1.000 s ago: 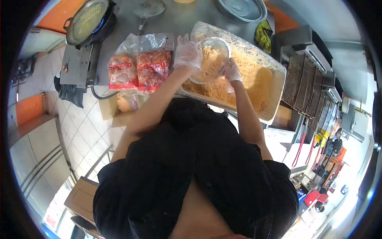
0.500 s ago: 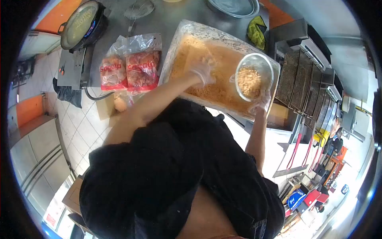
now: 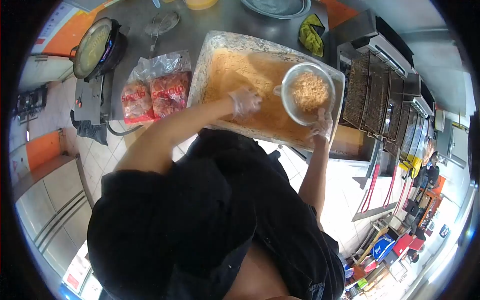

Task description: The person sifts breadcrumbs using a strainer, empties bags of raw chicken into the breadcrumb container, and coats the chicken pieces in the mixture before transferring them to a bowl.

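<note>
My left hand [image 3: 245,102], in a clear plastic glove, is low over the tan breading flour [image 3: 235,62] in a large, flour-caked tub [image 3: 200,75]. Its fingers look loosely spread and slightly bent, their tips near the flour. With my gloved right hand [image 3: 321,126] I grip the near rim of a round metal sieve [image 3: 287,102]. Clumpy golden crumbs [image 3: 310,91] lie inside the sieve, which is over the right part of the tub. Left of the tub are two printed plastic bags of raw meat [image 3: 171,92].
A pan of oil [image 3: 94,50] sits over a blue flame at far left. A wire skimmer [image 3: 162,24], a metal bowl [image 3: 277,7] and a green cloth [image 3: 312,35] lie along the back. Fryer baskets [image 3: 375,97] with red handles stand to the right.
My left hand has drawn back from the middle of the flour toward the tub's near side. The crumbs in the sieve have shifted into a rounder heap. The whole view has shifted slightly.
</note>
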{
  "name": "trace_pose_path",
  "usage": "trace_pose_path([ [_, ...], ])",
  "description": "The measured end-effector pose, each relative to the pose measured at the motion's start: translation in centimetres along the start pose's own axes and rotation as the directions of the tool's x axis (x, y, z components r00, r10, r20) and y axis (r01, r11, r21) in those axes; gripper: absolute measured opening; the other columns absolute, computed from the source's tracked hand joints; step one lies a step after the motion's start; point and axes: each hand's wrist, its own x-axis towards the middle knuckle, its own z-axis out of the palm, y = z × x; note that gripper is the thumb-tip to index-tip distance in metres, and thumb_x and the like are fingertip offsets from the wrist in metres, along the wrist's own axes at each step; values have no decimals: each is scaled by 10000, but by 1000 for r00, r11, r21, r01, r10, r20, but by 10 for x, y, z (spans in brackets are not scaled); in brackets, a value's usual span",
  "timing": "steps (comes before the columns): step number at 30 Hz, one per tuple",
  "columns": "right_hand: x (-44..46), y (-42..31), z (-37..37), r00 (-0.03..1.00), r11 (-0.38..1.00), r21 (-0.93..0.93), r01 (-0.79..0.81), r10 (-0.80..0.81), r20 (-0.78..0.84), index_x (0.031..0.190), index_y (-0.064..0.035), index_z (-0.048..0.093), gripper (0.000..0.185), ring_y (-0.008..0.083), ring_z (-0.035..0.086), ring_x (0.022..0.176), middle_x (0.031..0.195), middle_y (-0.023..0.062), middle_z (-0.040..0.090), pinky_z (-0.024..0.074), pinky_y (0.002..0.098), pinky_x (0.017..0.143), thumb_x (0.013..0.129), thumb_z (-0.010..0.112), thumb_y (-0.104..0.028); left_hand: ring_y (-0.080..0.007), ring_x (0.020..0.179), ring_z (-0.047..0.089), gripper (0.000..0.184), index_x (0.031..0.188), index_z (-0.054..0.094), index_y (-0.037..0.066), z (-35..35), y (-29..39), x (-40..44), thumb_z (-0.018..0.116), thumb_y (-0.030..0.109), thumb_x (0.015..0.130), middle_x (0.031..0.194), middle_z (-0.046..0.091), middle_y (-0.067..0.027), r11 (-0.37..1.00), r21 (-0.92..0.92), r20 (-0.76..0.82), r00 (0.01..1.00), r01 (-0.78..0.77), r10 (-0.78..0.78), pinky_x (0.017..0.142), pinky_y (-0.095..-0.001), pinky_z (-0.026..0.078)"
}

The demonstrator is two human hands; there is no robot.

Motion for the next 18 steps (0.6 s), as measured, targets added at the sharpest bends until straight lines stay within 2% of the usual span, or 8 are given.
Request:
trace_pose_path([
  [2,18,4,3,994,893,-437,111,-92,63,1170,-21,518,381,129,559,736,827,48,573,457,279,542,921,545,-308,-280,1161,479,305,1101,627,144,-54,11,-22,537,305,857,1239,500,-97,949,26,332,893,313,-304,952,-444,401],
  [3,-6,-21,18,997,992,-113,-52,45,-62,1182,-15,510,390,150,565,734,837,71,583,441,285,531,921,544,-304,-280,1161,479,305,1101,627,144,-68,15,-32,537,305,857,1239,500,-97,949,28,337,890,315,-306,952,-444,401],
  [6,-8,-20,23,986,983,-125,-137,147,75,1156,-5,525,382,164,574,756,898,99,598,445,300,528,922,539,-306,-304,1182,462,348,1124,624,131,-81,27,-47,522,349,874,1232,512,-100,744,-102,448,698,661,-559,974,-410,389],
  [7,5,0,26,973,984,-50,169,-159,168,1114,3,540,383,171,570,751,898,98,607,454,316,564,921,539,-329,-314,1147,499,384,1123,623,118,-69,30,-47,536,372,849,1190,549,-118,680,-118,406,660,723,-632,941,-412,418],
  [9,7,6,29,991,983,-132,127,-121,55,1115,1,542,379,179,571,750,892,96,610,457,323,594,925,533,-327,-324,1111,536,421,1122,622,106,-42,31,-42,549,395,824,1148,585,-136,613,-136,364,614,779,-700,907,-414,448],
  [11,9,6,34,994,973,-214,84,-98,-56,1115,-1,545,374,188,572,749,885,94,613,460,330,625,929,526,-325,-342,956,622,455,1081,642,83,-16,25,-19,609,390,746,984,653,-182,425,-104,589,399,899,-702,787,-445,506],
  [13,3,2,40,979,974,-208,85,-43,199,1090,-4,561,353,196,583,722,860,94,621,463,338,626,933,516,-317,-340,897,642,438,1057,647,63,-1,25,-16,629,348,725,946,657,-200,497,-148,567,485,855,-665,748,-450,515],
  [18,-9,-3,54,986,982,-169,89,-63,154,1110,1,563,330,224,590,801,973,134,622,459,362,692,927,518,-271,-319,817,662,369,976,655,28,1,10,-40,666,247,679,893,661,-202,617,-227,520,629,754,-578,701,-436,520],
])
